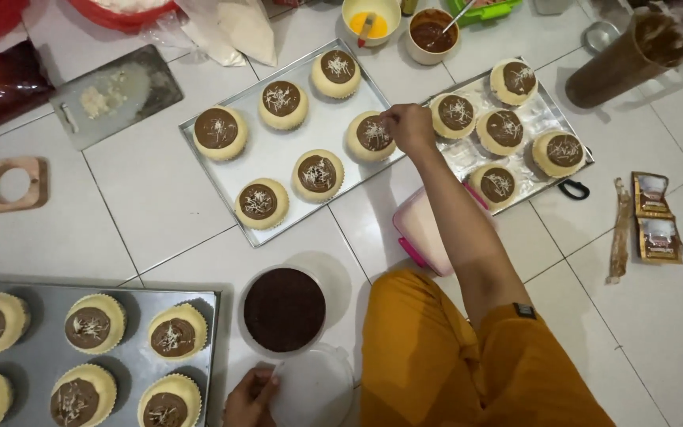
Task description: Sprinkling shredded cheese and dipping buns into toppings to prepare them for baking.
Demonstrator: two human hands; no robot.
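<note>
My right hand [409, 126] reaches out over a metal tray [278, 150], fingertips pinched just above a round pastry [371, 136] with dark chocolate top and white shreds; whether anything is between the fingers is unclear. Several more such pastries sit on that tray. My left hand [250, 398] holds a white round lid [312, 387] near the bottom edge. Beside the lid stands a round tub of dark chocolate sprinkles [284, 309]. My orange-clad knee [436, 356] fills the lower right.
A second tray [543, 119] at right and a third [41, 356] at lower left also carry topped pastries. A pink box [420, 233], a yellow-filled bowl [371, 20], a brown sauce bowl [432, 33], a tall brown cup [618, 63], sachets [656, 217] and a cutting board [116, 95] lie on the white tiled floor.
</note>
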